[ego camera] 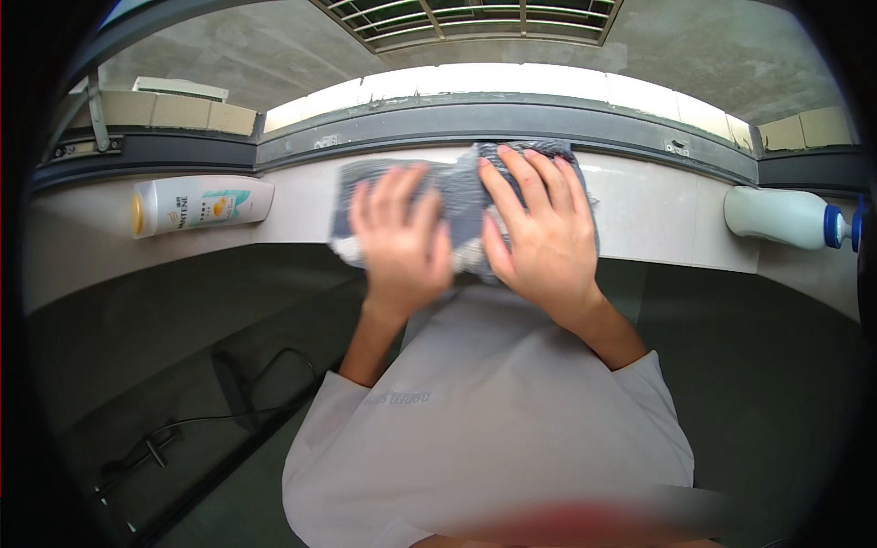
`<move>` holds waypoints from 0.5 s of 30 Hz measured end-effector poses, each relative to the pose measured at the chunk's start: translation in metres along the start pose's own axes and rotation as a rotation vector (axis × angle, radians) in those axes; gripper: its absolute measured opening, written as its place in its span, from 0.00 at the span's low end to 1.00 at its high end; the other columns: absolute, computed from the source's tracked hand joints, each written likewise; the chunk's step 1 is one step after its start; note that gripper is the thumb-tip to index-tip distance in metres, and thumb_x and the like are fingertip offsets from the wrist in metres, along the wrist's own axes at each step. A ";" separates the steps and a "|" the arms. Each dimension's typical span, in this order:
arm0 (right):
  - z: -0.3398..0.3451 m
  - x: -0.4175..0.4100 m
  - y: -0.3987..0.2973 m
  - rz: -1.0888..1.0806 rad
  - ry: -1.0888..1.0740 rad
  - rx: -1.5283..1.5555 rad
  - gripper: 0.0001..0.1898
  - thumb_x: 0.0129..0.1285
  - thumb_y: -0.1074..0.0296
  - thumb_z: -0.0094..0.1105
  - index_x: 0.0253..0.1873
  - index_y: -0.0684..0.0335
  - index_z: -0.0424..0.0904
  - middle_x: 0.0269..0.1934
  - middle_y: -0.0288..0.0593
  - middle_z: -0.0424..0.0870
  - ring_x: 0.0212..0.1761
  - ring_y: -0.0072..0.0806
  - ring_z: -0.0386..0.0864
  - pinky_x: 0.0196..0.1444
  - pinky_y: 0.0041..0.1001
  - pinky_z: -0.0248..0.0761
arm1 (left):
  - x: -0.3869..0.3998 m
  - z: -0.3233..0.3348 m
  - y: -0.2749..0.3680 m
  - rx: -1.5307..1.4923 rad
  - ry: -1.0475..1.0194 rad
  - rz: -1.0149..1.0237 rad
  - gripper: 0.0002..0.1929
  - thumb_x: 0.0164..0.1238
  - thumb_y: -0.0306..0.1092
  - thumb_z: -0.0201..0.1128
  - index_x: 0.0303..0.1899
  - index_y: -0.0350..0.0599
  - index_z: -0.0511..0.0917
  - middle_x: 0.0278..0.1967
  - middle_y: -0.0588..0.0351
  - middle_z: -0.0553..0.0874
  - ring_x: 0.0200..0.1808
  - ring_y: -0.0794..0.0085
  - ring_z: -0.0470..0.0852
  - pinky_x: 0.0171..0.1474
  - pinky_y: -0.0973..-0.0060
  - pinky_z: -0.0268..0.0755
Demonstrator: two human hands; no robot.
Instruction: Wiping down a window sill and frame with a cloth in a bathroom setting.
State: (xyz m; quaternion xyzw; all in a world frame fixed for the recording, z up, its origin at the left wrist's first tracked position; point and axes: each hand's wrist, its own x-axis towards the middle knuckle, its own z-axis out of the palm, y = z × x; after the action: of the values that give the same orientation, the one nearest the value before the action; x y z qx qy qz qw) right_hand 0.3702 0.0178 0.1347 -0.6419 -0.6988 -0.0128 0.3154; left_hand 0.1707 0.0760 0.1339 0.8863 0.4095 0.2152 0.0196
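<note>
A grey striped cloth point(462, 195) with pale patches lies spread and wrinkled on the white tiled window sill point(301, 205). My left hand point(401, 233) rests palm down on the cloth's left part, blurred by motion. On the right part, my right hand point(541, 226) lies flat with its fingers spread, fingertips close to the dark window frame point(445, 123). Neither hand visibly pinches the cloth; their palms hide some of it. Some of the cloth's near edge hangs over the sill's front edge.
A Pantene bottle point(203, 205) with a yellow cap lies at the left. At the right lies a pale bottle point(781, 216) with a blue pump collar. A window stay point(96, 113) juts out at left. Below left are a shower hose point(205, 418) and fittings.
</note>
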 end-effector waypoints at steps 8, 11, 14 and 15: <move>-0.042 -0.032 0.045 0.113 0.017 -0.141 0.25 0.68 0.61 0.69 0.69 0.54 0.86 0.70 0.43 0.83 0.74 0.45 0.78 0.80 0.51 0.66 | 0.025 0.008 0.047 -0.099 -0.014 0.060 0.26 0.69 0.42 0.70 0.68 0.53 0.87 0.69 0.50 0.83 0.74 0.54 0.77 0.81 0.43 0.56; -0.045 -0.041 0.054 0.171 0.046 -0.175 0.23 0.71 0.61 0.68 0.69 0.53 0.87 0.70 0.43 0.83 0.73 0.46 0.78 0.80 0.51 0.66 | 0.019 0.007 0.014 -0.026 0.048 -0.033 0.25 0.72 0.44 0.70 0.69 0.52 0.86 0.69 0.49 0.83 0.74 0.54 0.78 0.80 0.46 0.58; -0.038 -0.039 0.044 0.185 0.076 -0.237 0.23 0.70 0.62 0.67 0.69 0.56 0.86 0.69 0.45 0.83 0.73 0.49 0.77 0.80 0.53 0.66 | 0.006 0.002 -0.003 -0.025 0.060 -0.020 0.26 0.74 0.45 0.69 0.71 0.52 0.85 0.70 0.49 0.84 0.74 0.53 0.79 0.80 0.49 0.59; -0.034 -0.037 0.039 0.181 0.073 -0.236 0.23 0.70 0.62 0.67 0.69 0.56 0.86 0.69 0.45 0.83 0.73 0.49 0.77 0.80 0.53 0.66 | 0.002 0.001 -0.004 0.012 0.061 -0.002 0.27 0.74 0.44 0.69 0.72 0.52 0.85 0.70 0.48 0.84 0.74 0.52 0.79 0.80 0.50 0.60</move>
State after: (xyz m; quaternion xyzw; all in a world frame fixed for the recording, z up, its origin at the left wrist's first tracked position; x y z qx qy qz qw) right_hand 0.4197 -0.0223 0.1303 -0.7341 -0.6196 -0.0896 0.2630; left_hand 0.1694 0.0804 0.1330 0.8790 0.4122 0.2397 0.0017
